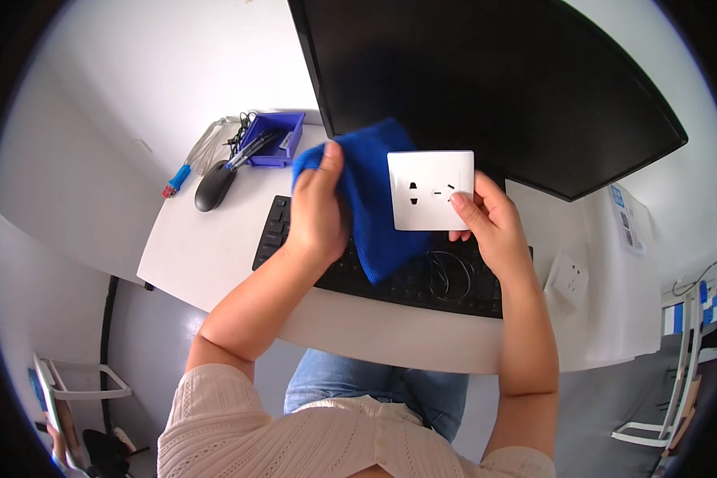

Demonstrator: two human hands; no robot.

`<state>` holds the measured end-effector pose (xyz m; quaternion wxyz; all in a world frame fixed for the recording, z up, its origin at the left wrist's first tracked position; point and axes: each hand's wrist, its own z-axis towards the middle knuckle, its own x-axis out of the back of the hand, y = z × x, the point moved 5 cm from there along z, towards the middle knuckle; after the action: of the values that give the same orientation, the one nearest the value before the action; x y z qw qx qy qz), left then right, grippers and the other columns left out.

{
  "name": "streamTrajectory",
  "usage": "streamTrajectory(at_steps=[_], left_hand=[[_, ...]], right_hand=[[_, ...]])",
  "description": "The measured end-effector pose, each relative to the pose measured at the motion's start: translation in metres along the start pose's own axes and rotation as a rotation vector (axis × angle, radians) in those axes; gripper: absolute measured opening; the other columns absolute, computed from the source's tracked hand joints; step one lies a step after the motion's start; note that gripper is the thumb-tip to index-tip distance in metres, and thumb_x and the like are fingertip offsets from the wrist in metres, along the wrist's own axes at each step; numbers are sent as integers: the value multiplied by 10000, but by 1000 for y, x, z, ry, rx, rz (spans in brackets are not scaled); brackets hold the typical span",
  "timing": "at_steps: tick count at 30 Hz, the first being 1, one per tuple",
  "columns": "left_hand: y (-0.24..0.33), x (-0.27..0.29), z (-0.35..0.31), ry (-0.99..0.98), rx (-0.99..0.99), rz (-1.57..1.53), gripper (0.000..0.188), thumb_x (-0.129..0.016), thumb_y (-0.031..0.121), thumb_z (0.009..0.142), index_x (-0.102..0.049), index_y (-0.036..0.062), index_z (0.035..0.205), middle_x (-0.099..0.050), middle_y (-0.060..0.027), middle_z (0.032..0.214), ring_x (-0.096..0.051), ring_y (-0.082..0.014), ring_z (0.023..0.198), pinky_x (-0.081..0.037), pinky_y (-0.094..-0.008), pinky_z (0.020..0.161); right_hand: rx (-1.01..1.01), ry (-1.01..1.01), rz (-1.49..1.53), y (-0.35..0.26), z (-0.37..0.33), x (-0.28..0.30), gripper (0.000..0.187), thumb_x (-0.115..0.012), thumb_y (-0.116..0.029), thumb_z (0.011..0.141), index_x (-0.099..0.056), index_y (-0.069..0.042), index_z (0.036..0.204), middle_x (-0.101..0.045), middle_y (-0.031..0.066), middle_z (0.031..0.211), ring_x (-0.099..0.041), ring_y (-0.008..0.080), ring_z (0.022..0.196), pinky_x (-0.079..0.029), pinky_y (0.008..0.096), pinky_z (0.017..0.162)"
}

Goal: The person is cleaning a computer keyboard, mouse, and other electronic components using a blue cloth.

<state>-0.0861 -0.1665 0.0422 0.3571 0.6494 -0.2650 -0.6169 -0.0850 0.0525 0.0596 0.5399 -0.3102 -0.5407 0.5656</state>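
A white square wall socket (426, 211) is pinched at its right edge by my right hand (498, 227), thumb on the front plate and fingers behind. Its slotted face is turned toward me, above the keyboard. My left hand (320, 211) grips a blue cloth (378, 203), thumb up along its edge; the cloth hangs down between the two hands, close to the socket's left side. Below them lies a black keyboard (350, 275), partly covered by the cloth and my hands. A thin looped dark cable (450, 275) rests on the keys.
A large black monitor (486, 72) stands behind. To the left are a black mouse (215, 187), a purple tray (288, 135) with pens, and a grey cable with a blue plug (177, 179). A second white socket (567, 279) sits on the right beside papers (621, 295).
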Motion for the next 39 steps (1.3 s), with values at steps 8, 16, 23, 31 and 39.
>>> streamTrajectory(at_steps=[8, 16, 23, 31, 39], left_hand=[[-6, -26, -19, -622, 215, -85, 650, -416, 552, 1045, -479, 41, 1441, -581, -124, 1404, -542, -284, 1311, -402, -442, 1122], [-14, -19, -21, -643, 492, -1, 451, -711, 177, 951, -583, -74, 1303, -645, -206, 1281, -629, -302, 1208, -503, -452, 1044], [-20, -14, -17, -578, 350, 281, 330, -699, 175, 962, -681, -95, 1151, -718, -168, 1130, -668, -224, 1096, -522, -356, 967], [-10, -19, -18, -408, 255, 207, 354, -788, 241, 897, -711, -45, 1090, -740, -145, 1015, -713, -209, 935, -575, -351, 868], [-31, -27, -27, -514, 424, -201, 524, -502, 397, 1053, -495, -15, 1376, -628, -193, 1297, -629, -325, 1209, -507, -487, 1038]], right_hand=[[67, -86, -203, -15, -4, -2, 270, -613, -303, 1016, -636, -45, 1094, -705, 95, 852, -659, 149, 703, -508, 256, 618], [352, 92, -152, -20, -5, 5, 304, -751, -255, 920, -710, -50, 1141, -752, 122, 1017, -745, 203, 863, -563, 278, 675], [391, 128, -262, -29, -13, 5, 284, -749, -207, 919, -709, -38, 1143, -758, 135, 976, -757, 200, 833, -551, 260, 615], [411, 155, -247, -29, -10, 4, 298, -738, -206, 926, -708, -23, 1159, -757, 140, 982, -754, 203, 815, -557, 275, 635], [411, 109, -319, -20, -8, -1, 302, -668, -194, 978, -705, -57, 1244, -759, 108, 1007, -718, 137, 823, -537, 227, 683]])
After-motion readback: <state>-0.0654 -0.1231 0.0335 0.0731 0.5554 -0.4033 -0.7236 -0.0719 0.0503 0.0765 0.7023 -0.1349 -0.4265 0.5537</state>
